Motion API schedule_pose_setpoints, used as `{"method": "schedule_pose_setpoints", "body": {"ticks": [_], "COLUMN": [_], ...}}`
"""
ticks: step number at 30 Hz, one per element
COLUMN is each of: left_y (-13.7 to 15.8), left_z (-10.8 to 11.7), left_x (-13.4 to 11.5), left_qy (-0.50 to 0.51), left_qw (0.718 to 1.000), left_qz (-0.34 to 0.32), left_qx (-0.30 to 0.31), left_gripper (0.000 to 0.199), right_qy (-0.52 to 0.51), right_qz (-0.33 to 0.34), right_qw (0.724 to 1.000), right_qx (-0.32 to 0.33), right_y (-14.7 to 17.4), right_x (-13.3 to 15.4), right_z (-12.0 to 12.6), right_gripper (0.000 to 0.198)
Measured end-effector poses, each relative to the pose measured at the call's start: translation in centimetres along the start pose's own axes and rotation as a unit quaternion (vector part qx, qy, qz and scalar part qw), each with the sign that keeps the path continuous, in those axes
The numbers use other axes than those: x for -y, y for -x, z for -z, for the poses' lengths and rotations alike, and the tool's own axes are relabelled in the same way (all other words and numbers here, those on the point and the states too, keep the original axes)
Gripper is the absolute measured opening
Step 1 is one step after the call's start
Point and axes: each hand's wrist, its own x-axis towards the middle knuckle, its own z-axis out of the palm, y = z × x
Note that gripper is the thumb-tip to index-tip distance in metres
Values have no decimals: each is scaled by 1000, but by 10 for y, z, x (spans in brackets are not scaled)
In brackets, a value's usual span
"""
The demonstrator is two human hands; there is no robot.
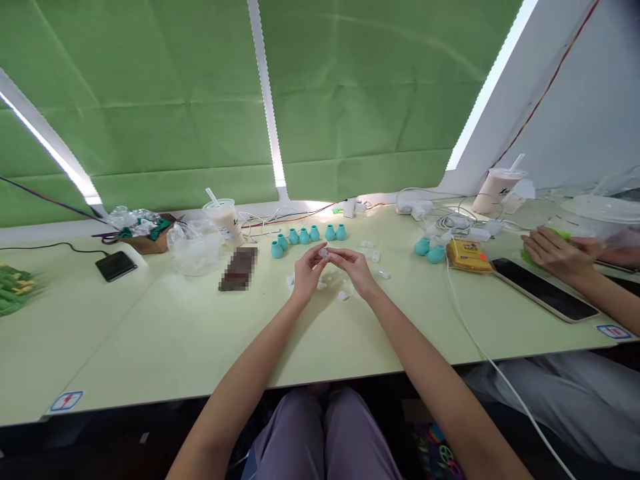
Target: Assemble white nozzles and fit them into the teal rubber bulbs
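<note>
Green cloth (150, 100): hangs in panels behind the table, pale strips between.
Pale table (175, 347): runs across the whole view.
Clear plastic bag (195, 248): crumpled, at the left, beside a drink cup (224, 221) with a straw.
Dark phone (545, 290): flat on the right, near a co-worker's hand (557, 252), which rests on something green.
Left hand (306, 272): fingertips pinching a small whitish piece (323, 253).
Right hand (356, 268): fingertips closed on that same piece, meeting the left ones.
Yellow packet (469, 256): just left of the phone.
Teal vase-shaped pieces (305, 235): seven in an uneven row beyond the hands, two more beside the packet.
Loose white pieces (343, 295): scattered around and below the hands.
Whitish piece: held above the table between both hands, too small for detail.
</note>
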Motion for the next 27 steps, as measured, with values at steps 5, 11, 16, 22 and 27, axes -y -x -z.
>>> {"method": "schedule_pose_setpoints", "body": {"ticks": [5, 11, 16, 22, 27], "left_y": [3, 7, 9, 3, -1], "left_z": [-1, -3, -7, -1, 5], "left_x": [-2, -4, -3, 2, 5], "left_qy": [-33, -66, -72, -62, -57], "left_qw": [999, 997, 995, 998, 998], "left_qz": [-13, -47, -60, -26, 3], "left_qx": [-7, -8, -34, -6, 8], "left_gripper": [43, 40, 37, 43, 40], "right_qy": [-9, 12, 32, 15, 14], "right_qz": [-5, -2, 13, 4, -14], "right_qw": [1000, 1000, 999, 999, 999], "right_qx": [6, 7, -5, 36, 42], "right_y": [0, -1, -2, -2, -3], "right_x": [-3, -5, -4, -4, 0], "right_z": [1, 2, 2, 5, 7], "right_gripper": [28, 29, 29, 28, 33]}}
